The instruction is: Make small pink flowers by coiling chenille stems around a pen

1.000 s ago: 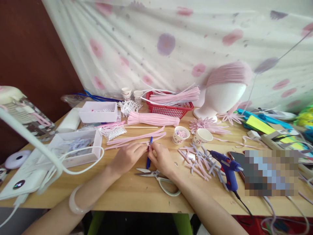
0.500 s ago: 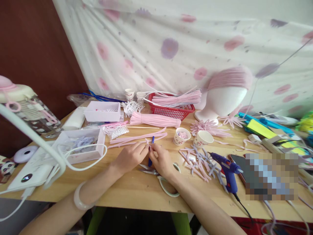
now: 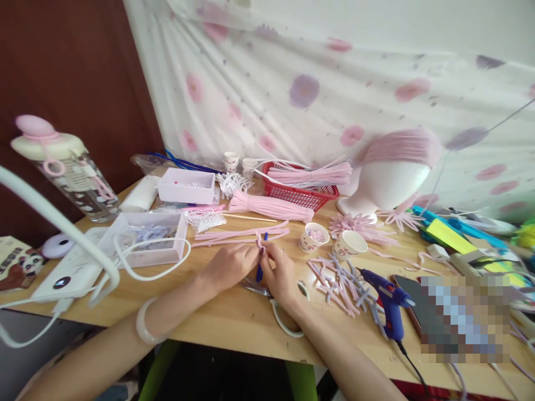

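My left hand [image 3: 232,266] and my right hand [image 3: 281,274] meet above the table, fingers pinched together. Between their fingertips a short, bent piece of pink pipe cleaner [image 3: 258,239] sticks up. A blue pen [image 3: 259,272] runs past the right fingertips; whether a hand grips it, I cannot tell. Partly hidden beneath the right hand and wrist lie scissors with pale handles [image 3: 288,332]. Just beyond the hands, long pink pipe cleaners [image 3: 234,236] are laid out. Cut pink and grey pieces [image 3: 338,284] lie scattered to the right.
Two paper cups [image 3: 350,245] stand behind the cut pieces, one holding small pink bits. A blue glue gun [image 3: 387,301] and a phone lie right. Further back are a red basket [image 3: 301,196] and a foam head [image 3: 388,184]. White trays [image 3: 167,256], cables and a bottle occupy the left.
The view has shifted slightly, so most things appear a little lower and further right. Both hands stay together at the pink piece, with only slight finger movement.
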A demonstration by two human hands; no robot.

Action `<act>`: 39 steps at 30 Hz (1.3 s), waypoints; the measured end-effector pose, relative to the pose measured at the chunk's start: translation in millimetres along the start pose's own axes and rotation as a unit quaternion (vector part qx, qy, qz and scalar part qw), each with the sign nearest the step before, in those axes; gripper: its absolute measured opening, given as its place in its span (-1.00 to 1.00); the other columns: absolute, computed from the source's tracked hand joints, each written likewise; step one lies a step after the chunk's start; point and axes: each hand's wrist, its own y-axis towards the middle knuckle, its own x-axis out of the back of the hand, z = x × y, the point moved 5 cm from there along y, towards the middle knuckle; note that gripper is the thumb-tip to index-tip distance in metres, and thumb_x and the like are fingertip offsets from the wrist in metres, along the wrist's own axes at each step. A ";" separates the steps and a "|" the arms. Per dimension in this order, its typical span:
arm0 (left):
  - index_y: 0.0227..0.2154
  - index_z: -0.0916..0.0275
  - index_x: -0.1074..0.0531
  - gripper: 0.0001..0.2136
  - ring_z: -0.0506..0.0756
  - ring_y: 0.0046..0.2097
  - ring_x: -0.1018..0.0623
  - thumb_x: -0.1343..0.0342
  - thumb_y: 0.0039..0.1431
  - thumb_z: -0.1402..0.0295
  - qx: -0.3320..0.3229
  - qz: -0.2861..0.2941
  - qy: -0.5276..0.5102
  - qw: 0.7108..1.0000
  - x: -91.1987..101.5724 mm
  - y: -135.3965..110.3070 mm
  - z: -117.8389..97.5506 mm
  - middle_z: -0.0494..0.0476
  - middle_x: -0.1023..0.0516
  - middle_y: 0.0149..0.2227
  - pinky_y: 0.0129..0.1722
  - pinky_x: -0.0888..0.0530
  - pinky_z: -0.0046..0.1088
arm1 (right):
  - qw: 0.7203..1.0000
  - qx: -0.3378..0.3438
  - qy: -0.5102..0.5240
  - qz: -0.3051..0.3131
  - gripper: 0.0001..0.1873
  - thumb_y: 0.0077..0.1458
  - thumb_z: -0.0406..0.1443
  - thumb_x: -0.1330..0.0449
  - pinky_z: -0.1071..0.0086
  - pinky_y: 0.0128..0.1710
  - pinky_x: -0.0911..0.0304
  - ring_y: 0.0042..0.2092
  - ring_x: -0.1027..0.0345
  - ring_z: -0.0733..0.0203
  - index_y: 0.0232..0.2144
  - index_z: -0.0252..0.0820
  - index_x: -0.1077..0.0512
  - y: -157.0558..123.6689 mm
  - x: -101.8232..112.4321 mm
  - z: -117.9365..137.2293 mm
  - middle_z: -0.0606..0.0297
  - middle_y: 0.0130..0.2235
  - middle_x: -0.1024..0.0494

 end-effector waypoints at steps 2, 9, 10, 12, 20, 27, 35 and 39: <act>-0.39 0.31 -0.44 -0.78 0.12 -0.38 -0.54 0.11 0.26 0.48 0.055 0.005 -0.101 0.993 1.1 2.2 7.0 0.17 -0.55 -0.43 -0.38 -0.43 -0.38 | 1.000 0.025 -0.006 0.000 -0.79 0.22 -0.35 0.02 0.28 -0.15 -0.30 -0.16 -0.43 0.11 -0.16 -0.16 -0.37 -0.9 1.0 3.9 0.13 -0.17 -0.55; -0.55 0.26 -0.33 -0.78 0.00 -0.58 -0.41 0.05 0.16 0.31 0.307 0.125 -0.619 0.712 -26.0 -2.9 25.7 -0.03 -0.36 -0.66 -0.53 -0.39 -0.48 | 0.991 0.124 -0.040 0.018 -0.82 0.24 -0.41 0.05 0.24 -0.14 -0.31 -0.12 -0.41 0.11 -0.23 -0.16 -0.33 -1.2 3.8 14.3 0.07 -0.10 -0.52; -0.53 0.27 -0.33 -0.78 0.00 -0.59 -0.41 0.05 0.16 0.28 0.313 0.130 -0.642 0.688 -29.3 -3.4 25.5 -0.03 -0.36 -0.66 -0.54 -0.40 -0.48 | 0.991 0.127 -0.039 0.013 -0.82 0.24 -0.41 0.06 0.24 -0.15 -0.32 -0.13 -0.41 0.11 -0.23 -0.16 -0.33 -0.7 5.3 14.7 0.07 -0.11 -0.52; -0.48 0.29 -0.35 -0.76 0.00 -0.56 -0.43 0.02 0.17 0.22 0.309 0.124 -0.653 0.680 -32.4 -3.1 26.5 -0.01 -0.39 -0.62 -0.52 -0.42 -0.47 | 0.993 0.113 -0.027 0.008 -0.81 0.25 -0.41 0.07 0.26 -0.18 -0.32 -0.17 -0.42 0.12 -0.21 -0.17 -0.32 0.7 8.1 14.0 0.08 -0.14 -0.52; -0.37 0.30 -0.37 -0.68 0.03 -0.43 -0.47 0.04 0.24 0.11 0.288 0.096 -0.656 0.691 -29.3 -2.4 30.0 0.05 -0.42 -0.48 -0.40 -0.46 -0.44 | 0.993 0.055 0.068 0.076 -0.79 0.29 -0.38 0.11 0.32 -0.19 -0.27 -0.23 -0.39 0.17 -0.16 -0.16 -0.30 3.5 7.4 13.1 0.18 -0.25 -0.52; -0.48 0.27 -0.31 -0.68 0.02 -0.42 -0.43 0.16 0.32 0.23 0.235 0.073 -0.560 0.791 -16.3 0.8 31.2 0.02 -0.39 -0.53 -0.31 -0.37 -0.44 | 0.984 0.025 0.141 0.104 -0.77 0.31 -0.33 0.11 0.30 -0.13 -0.23 -0.20 -0.36 0.17 -0.25 -0.17 -0.35 7.1 8.3 13.1 0.17 -0.22 -0.50; -0.49 0.26 -0.31 -0.74 -0.02 -0.46 -0.37 0.15 0.27 0.32 0.208 0.048 -0.449 0.868 -6.6 3.4 28.6 -0.02 -0.37 -0.52 -0.44 -0.29 -0.53 | 0.981 -0.020 0.166 0.097 -0.74 0.32 -0.28 0.13 0.27 -0.09 -0.21 -0.17 -0.31 0.16 -0.20 -0.17 -0.34 7.4 2.4 3.3 0.18 -0.22 -0.44; -0.47 0.26 -0.33 -0.80 0.00 -0.44 -0.37 0.13 0.22 0.41 0.164 0.037 -0.332 0.928 -0.6 5.3 30.0 0.01 -0.40 -0.50 -0.41 -0.29 -0.50 | 0.989 -0.004 0.124 0.086 -0.80 0.30 -0.32 0.14 0.28 -0.13 -0.20 -0.21 -0.25 0.18 -0.23 -0.16 -0.27 7.7 2.5 7.4 0.22 -0.27 -0.36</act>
